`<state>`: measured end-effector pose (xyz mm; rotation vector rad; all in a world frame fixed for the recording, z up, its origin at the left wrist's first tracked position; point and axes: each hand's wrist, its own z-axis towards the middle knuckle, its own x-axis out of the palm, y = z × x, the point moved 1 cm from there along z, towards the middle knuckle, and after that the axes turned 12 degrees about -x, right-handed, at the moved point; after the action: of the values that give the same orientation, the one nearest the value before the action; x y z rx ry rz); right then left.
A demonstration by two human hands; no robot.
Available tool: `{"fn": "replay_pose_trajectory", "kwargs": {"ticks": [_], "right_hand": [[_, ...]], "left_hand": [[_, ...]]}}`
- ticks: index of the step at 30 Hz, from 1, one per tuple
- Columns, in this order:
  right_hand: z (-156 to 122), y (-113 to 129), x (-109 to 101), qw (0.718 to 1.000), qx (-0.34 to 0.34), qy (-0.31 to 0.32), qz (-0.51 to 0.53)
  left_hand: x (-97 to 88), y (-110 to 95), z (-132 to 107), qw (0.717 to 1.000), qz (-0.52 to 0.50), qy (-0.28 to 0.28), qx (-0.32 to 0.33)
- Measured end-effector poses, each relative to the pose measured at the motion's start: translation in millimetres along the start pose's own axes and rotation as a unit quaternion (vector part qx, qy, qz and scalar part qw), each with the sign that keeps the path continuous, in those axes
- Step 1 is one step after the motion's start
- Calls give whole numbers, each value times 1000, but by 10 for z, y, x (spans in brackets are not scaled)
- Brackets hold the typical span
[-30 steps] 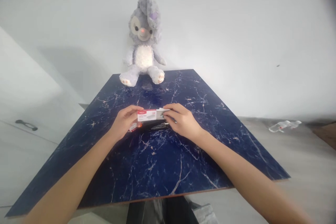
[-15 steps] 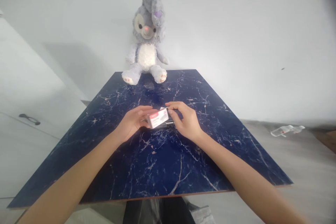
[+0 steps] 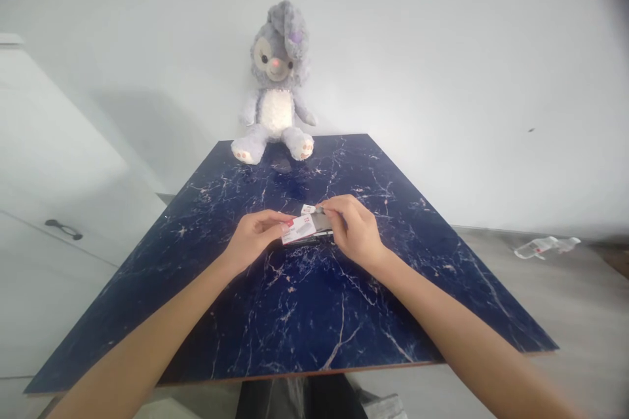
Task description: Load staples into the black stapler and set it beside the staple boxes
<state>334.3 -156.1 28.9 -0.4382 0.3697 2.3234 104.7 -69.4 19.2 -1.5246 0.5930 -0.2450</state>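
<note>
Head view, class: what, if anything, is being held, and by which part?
The left hand holds the small red-and-white box by its left end. The right hand is at the other end; exactly what it grips cannot be told.

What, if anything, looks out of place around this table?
A clear plastic item, perhaps a bottle, lies on the floor right of the table, like litter. A small dark mark breaks the otherwise plain wall.

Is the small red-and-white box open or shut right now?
The box appears open: at the end near the right hand, what looks like a flap sticks out and something grey shows.
</note>
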Motion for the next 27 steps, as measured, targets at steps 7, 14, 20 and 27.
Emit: {"fn": "replay_pose_trajectory", "kwargs": {"ticks": [7,14,20,27], "right_hand": [[27,-62,-68,980,159,-117,35],[-64,-223,44,948,264,-88,154],[-22,-103,90,955,234,-22,179],[-39,-54,111,954,233,21,186]], "left_hand": [[15,-48,-21,998,-62,-10,-14],[15,-45,-11,995,-85,-46,8],[43,-33,-34,998,-54,-18,30],[67,-33,-41,998,-29,19,55]]}}
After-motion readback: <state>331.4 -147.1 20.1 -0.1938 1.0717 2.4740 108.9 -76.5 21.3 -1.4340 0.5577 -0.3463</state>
